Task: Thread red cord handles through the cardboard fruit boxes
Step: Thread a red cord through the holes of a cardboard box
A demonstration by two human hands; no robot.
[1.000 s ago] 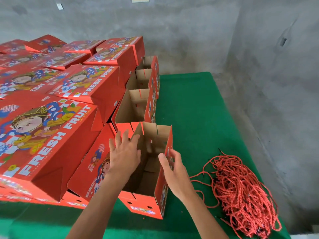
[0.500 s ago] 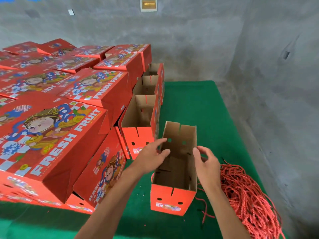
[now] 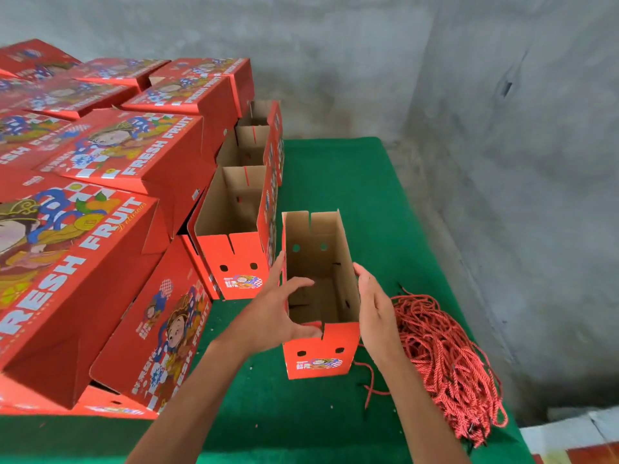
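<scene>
Bare grey concrete walls, and a table with a green cloth (image 3: 351, 195) that's basically a box factory. The box being worked on (image 3: 320, 349) stands open-topped on the cloth, pulled out to the right of the row. The left hand (image 3: 274, 316) grips its left wall, thumb hooked inside and fingers outside. The right hand (image 3: 375, 313) lies flat against its right wall, fingers straight, holding nothing.

Progress, as far as I can judge: this box isn't threaded yet. Two empty holes show on its near end and two on the far end, no cord through any. The red cords (image 3: 445, 363) sit in one big tangled pile just right of the box, with a loose strand trailing near its base.

Count: three more open boxes (image 3: 234, 242) in a row behind and left of it, the nearest also showing empty holes. Left of those, a stack of closed printed boxes (image 3: 134, 152), at least eight visible, running out of view. Can't tell whether those have handles.
</scene>
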